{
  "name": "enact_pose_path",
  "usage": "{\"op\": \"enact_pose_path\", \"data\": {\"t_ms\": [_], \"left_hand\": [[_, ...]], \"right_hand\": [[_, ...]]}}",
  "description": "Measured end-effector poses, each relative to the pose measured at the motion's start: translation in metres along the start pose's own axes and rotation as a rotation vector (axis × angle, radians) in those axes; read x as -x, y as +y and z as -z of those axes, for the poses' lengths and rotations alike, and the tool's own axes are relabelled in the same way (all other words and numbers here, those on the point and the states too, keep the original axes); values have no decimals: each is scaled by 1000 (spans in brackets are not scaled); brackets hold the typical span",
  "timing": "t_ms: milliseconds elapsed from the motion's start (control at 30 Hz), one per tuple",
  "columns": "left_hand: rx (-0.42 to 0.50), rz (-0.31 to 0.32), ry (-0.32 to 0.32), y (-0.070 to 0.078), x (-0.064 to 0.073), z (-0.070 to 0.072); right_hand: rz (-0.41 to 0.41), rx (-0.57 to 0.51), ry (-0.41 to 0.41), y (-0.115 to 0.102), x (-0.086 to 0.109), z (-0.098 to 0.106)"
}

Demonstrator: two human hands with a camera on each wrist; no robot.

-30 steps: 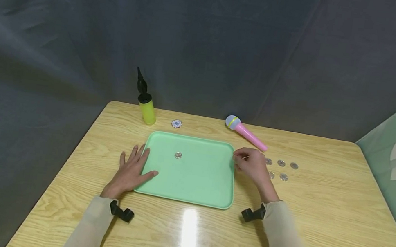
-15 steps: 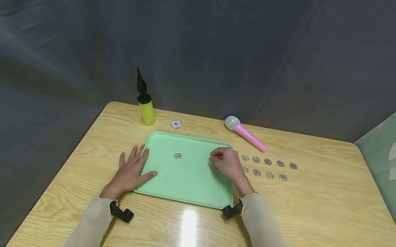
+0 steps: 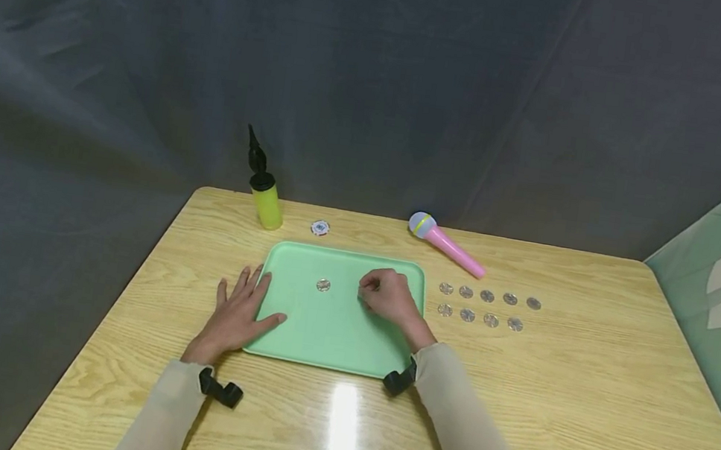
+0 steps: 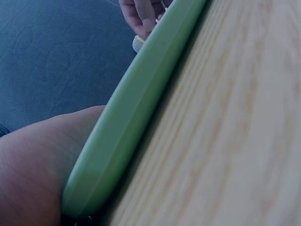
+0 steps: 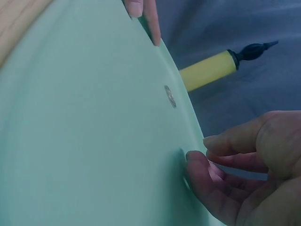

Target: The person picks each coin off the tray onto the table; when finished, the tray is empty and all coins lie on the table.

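Note:
My left hand (image 3: 237,315) lies with spread fingers across the left rim of a mint-green tray (image 3: 332,342), thumb reaching over its floor. Low over the tray's right half, my right hand (image 3: 388,296) has thumb and fingers drawn together in a pinch. A thin pale edge, seemingly a silvery coin, shows at these fingertips; most of it is hidden. Left of them, one silvery coin (image 3: 323,285) lies flat on the tray; the right wrist view shows this coin (image 5: 170,96) near the far rim.
Right of the tray, several coins (image 3: 467,315) lie in two rows on the wooden table (image 3: 582,402). Behind it are a yellow hand pump (image 3: 267,206) with a black nozzle, a poker chip (image 3: 320,227) and a pink toy microphone (image 3: 448,247).
My right hand has moved left from the tray's right edge to over its floor, uncovering the coin rows. My left hand has stayed put.

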State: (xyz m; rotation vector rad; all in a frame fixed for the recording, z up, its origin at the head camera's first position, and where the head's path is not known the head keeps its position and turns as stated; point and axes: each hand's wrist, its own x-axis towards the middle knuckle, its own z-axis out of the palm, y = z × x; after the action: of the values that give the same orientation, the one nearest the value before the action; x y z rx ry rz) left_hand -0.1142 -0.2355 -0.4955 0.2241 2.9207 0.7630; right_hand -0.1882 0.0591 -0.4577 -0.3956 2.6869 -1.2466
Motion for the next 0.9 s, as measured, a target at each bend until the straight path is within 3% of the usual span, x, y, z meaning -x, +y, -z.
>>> {"op": "enact_pose_path", "data": {"t_ms": [533, 900], "left_hand": [[-7, 1, -6, -1, -1, -1], [-17, -3, -4, -2, -1, -1]], "right_hand": [[86, 79, 33, -20, -14, -34], [89, 111, 3, -30, -21, -50]]}}
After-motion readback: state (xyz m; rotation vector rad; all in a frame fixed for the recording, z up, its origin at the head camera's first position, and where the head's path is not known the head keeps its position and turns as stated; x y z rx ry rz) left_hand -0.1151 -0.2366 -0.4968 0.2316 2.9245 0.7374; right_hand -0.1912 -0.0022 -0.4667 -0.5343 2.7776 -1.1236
